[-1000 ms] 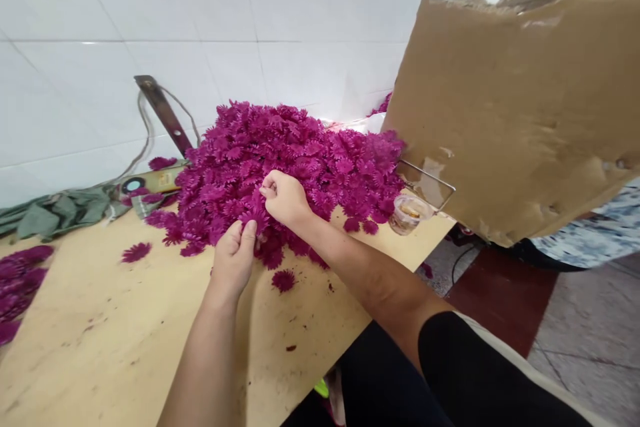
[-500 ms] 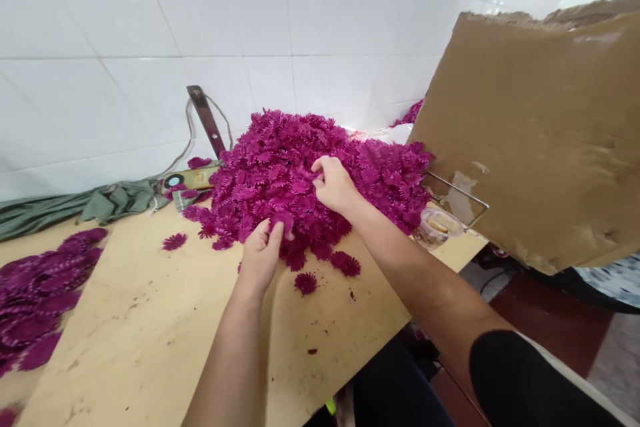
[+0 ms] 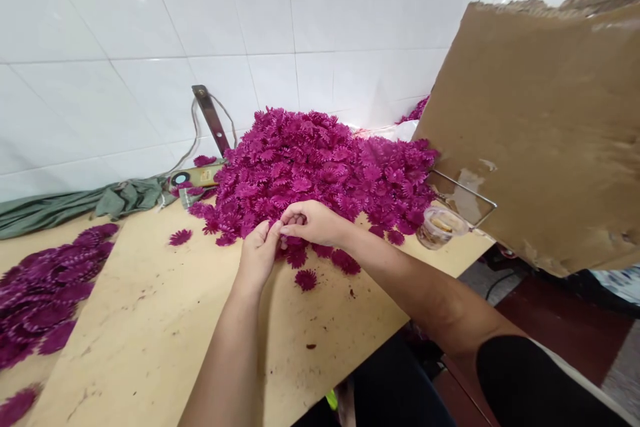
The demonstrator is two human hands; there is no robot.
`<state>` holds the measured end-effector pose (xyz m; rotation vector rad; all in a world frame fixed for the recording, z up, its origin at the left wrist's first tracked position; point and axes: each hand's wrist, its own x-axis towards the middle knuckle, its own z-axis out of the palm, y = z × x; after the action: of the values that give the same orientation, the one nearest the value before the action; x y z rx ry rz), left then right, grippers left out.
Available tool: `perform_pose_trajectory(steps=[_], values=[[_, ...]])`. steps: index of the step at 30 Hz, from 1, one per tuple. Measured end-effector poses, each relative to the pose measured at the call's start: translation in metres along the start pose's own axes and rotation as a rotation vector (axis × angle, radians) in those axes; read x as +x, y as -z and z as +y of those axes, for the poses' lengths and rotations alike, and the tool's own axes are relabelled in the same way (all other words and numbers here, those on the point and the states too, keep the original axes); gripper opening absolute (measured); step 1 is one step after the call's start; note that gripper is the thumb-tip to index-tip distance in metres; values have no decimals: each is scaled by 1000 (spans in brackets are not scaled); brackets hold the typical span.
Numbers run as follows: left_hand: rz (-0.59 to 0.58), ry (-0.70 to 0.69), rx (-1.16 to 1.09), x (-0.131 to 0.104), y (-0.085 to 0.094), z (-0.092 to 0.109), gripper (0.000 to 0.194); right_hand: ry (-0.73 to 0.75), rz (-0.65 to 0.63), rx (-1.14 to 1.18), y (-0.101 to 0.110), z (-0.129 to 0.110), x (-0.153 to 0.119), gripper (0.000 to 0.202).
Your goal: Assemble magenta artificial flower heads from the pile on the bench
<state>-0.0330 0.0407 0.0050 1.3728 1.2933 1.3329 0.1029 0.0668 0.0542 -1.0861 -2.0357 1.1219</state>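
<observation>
A large heap of magenta flower pieces (image 3: 300, 153) with fringed edges lies on the tan board (image 3: 190, 320), against the wall. At its front edge my two hands meet, fingertips touching. My left hand (image 3: 261, 247) is closed in a pinch on a magenta flower piece, of which only a little shows. My right hand (image 3: 307, 221) is closed too, with thumb and fingers curled at the left fingertips; whatever it pinches is hidden. Single flower pieces (image 3: 306, 279) lie just in front of the hands.
Flatter magenta pieces (image 3: 45, 293) are piled at the left. Green cloth (image 3: 125, 199) runs along the white tiled wall. A clear plastic cup (image 3: 437, 227), a metal wire frame (image 3: 470, 193) and a big cardboard sheet (image 3: 540, 133) stand at the right.
My right hand has moved from the heap down and left to my left hand. The left hand has stayed nearly in place. The view has shifted slightly.
</observation>
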Motion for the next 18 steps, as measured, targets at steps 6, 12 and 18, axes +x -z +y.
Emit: perform_pose_trajectory(steps=[6,12,18], values=[[-127,-104,-66,-3,-3,5,40,-45,51,271,-4,4,9,19],[-58,-127,27,-9,-4,11,37,-66,749,-124,23,24,28,18],[-14,-45,-153,-5,-8,10,33,-59,688,-277,45,31,20,21]])
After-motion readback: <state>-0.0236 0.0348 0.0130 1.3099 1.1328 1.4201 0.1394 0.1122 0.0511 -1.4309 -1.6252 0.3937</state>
